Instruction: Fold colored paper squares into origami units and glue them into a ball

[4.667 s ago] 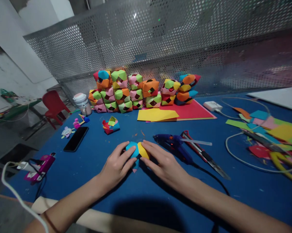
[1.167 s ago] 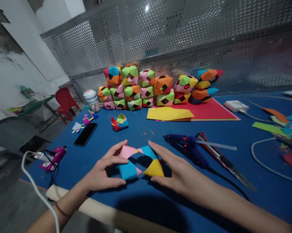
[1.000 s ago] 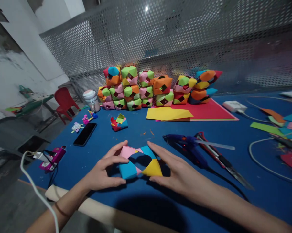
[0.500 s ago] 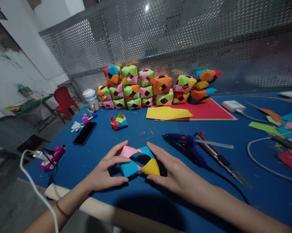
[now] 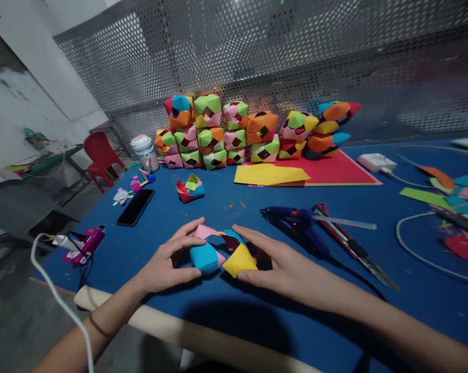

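Observation:
Between my hands is a folded paper piece [image 5: 206, 258] in blue, pink and yellow, low over the blue table. My left hand [image 5: 167, 261] grips its left side, the thumb at the near blue fold and the fingers along the pink and blue part. On the right, my right hand [image 5: 274, 261] grips it with the thumb on the yellow fold and fingers on the far blue one. A dark gap shows in the middle of the piece. Beyond it stands a small red, green and blue paper piece [image 5: 190, 189].
Stacked coloured paper blocks [image 5: 212, 140] line the back by a perforated metal screen. A glue gun [image 5: 307, 228] and a utility knife [image 5: 350, 241] lie at right. At left are a phone [image 5: 136, 207] and a purple power strip [image 5: 86, 243]. Yellow paper [image 5: 270, 175] lies on red sheets.
The near blue and yellow folds have shifted and a gap has opened between them. Both hands still grip the piece. The camera view has tilted slightly.

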A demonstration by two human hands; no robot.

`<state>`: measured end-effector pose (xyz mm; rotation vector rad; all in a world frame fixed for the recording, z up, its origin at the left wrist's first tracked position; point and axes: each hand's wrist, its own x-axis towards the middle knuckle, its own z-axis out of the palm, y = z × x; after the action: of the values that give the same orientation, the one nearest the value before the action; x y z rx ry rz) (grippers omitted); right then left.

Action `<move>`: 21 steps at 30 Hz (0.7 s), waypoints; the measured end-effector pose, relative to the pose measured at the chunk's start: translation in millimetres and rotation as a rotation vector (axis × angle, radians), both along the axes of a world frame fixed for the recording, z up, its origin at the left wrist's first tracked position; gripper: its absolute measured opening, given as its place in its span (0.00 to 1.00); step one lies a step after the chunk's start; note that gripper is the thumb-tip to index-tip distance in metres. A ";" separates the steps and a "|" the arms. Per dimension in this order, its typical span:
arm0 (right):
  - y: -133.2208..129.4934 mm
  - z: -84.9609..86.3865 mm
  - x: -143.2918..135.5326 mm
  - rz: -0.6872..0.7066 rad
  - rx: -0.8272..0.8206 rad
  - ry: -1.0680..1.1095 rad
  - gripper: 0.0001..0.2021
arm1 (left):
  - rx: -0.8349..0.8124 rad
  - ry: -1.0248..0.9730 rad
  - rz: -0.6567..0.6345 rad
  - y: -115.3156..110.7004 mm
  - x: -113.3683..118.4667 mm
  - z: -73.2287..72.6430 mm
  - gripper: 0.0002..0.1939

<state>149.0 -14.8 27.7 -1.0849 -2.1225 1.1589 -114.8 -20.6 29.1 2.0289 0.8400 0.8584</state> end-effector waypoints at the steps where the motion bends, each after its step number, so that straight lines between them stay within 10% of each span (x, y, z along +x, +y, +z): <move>1: 0.1 -0.7 -1.1 -0.021 -0.002 0.009 0.36 | -0.007 -0.009 0.001 -0.5 0.8 -0.2 0.26; 21: -2.9 -11.6 -11.1 -0.088 0.051 0.116 0.33 | -0.008 -0.051 0.049 -2.0 5.9 -6.8 0.25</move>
<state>137.9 -17.6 16.0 -1.0512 -1.9853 1.0943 -108.8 -22.6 22.4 1.9787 0.8669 0.9286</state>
